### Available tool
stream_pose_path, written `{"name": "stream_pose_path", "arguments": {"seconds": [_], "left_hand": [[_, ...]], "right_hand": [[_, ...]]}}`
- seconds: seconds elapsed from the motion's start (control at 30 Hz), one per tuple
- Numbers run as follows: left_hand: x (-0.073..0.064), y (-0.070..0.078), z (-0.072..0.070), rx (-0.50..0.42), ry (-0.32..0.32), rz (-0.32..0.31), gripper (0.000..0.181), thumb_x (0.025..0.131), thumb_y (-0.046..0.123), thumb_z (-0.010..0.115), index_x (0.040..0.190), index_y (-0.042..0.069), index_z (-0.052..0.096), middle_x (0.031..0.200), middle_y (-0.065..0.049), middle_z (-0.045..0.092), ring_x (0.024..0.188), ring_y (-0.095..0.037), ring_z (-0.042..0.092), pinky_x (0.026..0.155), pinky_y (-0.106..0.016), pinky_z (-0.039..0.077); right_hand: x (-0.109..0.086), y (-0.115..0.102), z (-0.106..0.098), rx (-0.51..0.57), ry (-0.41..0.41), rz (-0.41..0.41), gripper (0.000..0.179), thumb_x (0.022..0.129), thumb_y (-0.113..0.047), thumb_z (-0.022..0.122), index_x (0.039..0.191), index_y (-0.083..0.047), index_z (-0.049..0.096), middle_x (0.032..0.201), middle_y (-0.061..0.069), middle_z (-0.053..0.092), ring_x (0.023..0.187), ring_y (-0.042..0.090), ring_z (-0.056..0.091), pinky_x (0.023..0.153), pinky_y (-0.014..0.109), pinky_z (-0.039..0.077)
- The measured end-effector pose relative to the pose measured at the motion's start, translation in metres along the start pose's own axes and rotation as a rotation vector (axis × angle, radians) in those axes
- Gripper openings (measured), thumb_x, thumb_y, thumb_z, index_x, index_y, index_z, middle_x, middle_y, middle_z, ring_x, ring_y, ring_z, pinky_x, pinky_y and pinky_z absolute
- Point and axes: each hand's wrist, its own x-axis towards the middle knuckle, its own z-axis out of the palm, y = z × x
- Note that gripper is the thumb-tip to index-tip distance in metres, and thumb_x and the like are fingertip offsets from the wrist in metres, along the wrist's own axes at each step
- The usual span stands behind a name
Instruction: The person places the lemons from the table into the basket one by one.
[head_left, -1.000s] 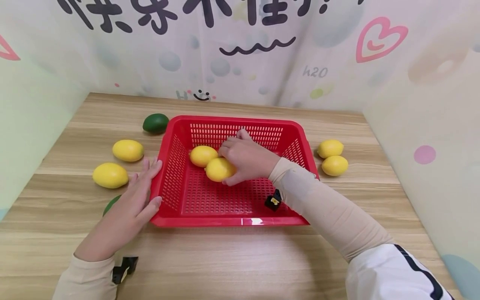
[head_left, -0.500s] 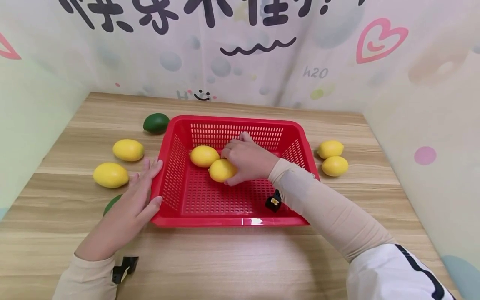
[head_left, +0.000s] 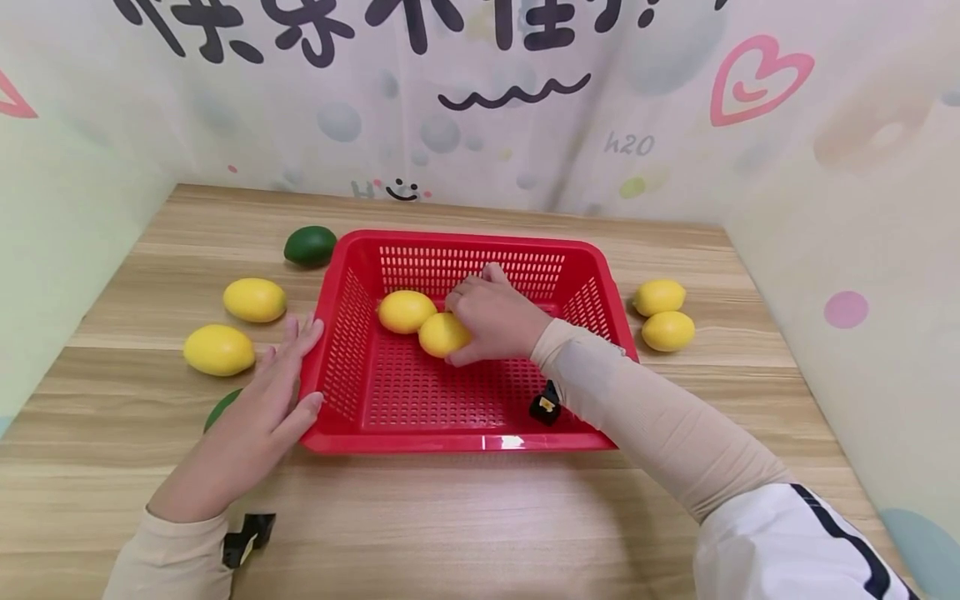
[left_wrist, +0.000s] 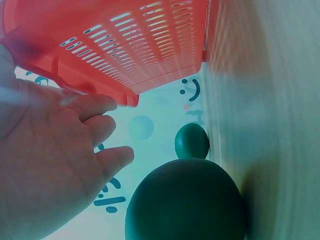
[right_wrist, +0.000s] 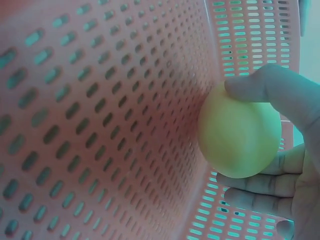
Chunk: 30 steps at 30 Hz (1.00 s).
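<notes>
Inside the red basket, my right hand grips a yellow lemon, low near the basket floor. In the right wrist view the thumb lies on one side of that lemon and the fingers on the other. A second lemon lies in the basket against the held one, to its left. At the basket's left side, my left hand rests on the rim with its fingers extended. The left wrist view has this hand beside the basket wall.
Two lemons lie on the wooden table left of the basket. A dark green fruit sits behind them, and another is partly hidden by my left hand. Right of the basket are two smaller lemons.
My right hand and the lemon in it have shifted very slightly to the right within the basket. The left hand and the basket have stayed in place.
</notes>
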Motion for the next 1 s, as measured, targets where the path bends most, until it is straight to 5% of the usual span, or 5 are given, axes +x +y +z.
{"name": "stream_pose_path", "arguments": {"seconds": [0.47,1.0], "left_hand": [[0.001,0.000,0.000,0.002,-0.004,-0.005,0.077,0.103,0.013,0.053,0.167,0.013,0.009,0.172,-0.011,0.010,0.159,-0.033,-0.002,0.128,-0.042,0.001],[0.001,-0.001,0.001,0.009,-0.004,-0.009,0.077,0.103,0.013,0.053,0.167,0.012,0.009,0.172,-0.012,0.011,0.158,-0.034,-0.001,0.128,-0.043,0.002]], "right_hand": [[0.005,-0.001,0.007,0.018,0.008,0.066,0.049,0.081,-0.053,0.081,0.103,-0.010,0.074,0.095,0.000,0.070,0.089,0.019,0.054,0.087,0.043,0.029],[0.010,-0.007,0.016,0.006,0.020,0.053,0.058,0.082,-0.055,0.079,0.115,-0.007,0.072,0.110,0.003,0.070,0.101,0.020,0.056,0.090,0.043,0.032]]}}
